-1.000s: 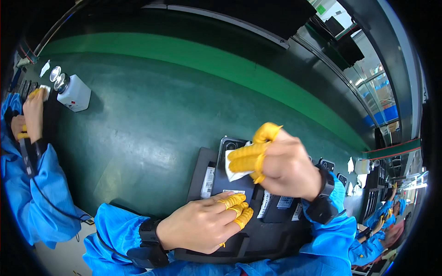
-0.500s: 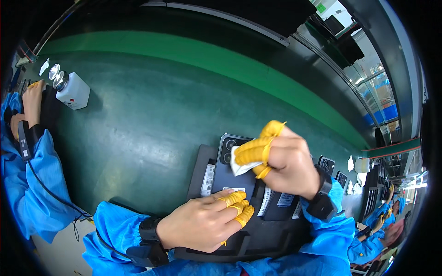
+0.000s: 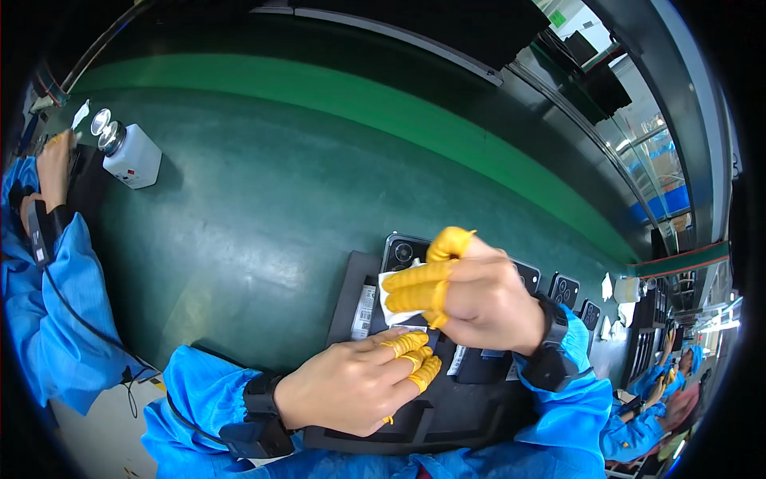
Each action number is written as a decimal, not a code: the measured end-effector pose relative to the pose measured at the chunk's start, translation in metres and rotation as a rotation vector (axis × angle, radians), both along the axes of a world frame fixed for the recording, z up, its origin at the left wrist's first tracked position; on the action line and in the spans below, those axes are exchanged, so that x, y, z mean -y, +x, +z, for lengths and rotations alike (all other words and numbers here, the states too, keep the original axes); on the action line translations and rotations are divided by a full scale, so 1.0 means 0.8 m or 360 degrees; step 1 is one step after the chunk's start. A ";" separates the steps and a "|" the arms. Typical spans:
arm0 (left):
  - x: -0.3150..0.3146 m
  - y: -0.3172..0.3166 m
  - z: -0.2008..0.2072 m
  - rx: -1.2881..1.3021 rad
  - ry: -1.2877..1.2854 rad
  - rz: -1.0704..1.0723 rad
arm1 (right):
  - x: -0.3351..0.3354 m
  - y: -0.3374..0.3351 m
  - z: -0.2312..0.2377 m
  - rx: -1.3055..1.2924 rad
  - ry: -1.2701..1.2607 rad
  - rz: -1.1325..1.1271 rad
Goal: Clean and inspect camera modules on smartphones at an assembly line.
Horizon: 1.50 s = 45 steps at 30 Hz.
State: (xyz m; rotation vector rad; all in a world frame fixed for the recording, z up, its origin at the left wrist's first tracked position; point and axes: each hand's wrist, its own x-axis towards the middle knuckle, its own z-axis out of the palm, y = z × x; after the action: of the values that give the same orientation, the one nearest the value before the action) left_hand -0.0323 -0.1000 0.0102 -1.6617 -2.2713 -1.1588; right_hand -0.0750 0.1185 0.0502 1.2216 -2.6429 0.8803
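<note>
One white boxy plastic bottle far left. Left hand in yellow finger covers rests on one dark rectangular phone over one black tray, can't tell if it's gripping. Right hand is clamped on one white wipe against that phone. Three more dark phones further right.

I watch remotely through a head-worn fisheye looking down and forward, left hand and right hand close below, the green bench curving away beyond.
</note>
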 end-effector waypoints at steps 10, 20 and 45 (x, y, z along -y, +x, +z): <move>0.000 -0.002 0.006 0.0001 -0.0043 -0.0009 | -0.017 0.003 0.015 -0.0123 0.0017 -0.0093; 0.002 0.002 -0.003 0.0041 -0.0044 -0.0041 | -0.015 0.035 0.004 -0.0150 0.0145 -0.0153; 0.006 0.003 0.000 0.0026 -0.0086 -0.0064 | 0.014 0.007 -0.009 -0.0198 0.0104 -0.0077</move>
State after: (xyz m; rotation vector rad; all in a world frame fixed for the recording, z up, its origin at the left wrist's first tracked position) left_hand -0.0296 -0.1051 0.0100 -1.7308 -2.3096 -1.1328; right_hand -0.0697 0.1070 0.0428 1.1803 -2.6095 0.6919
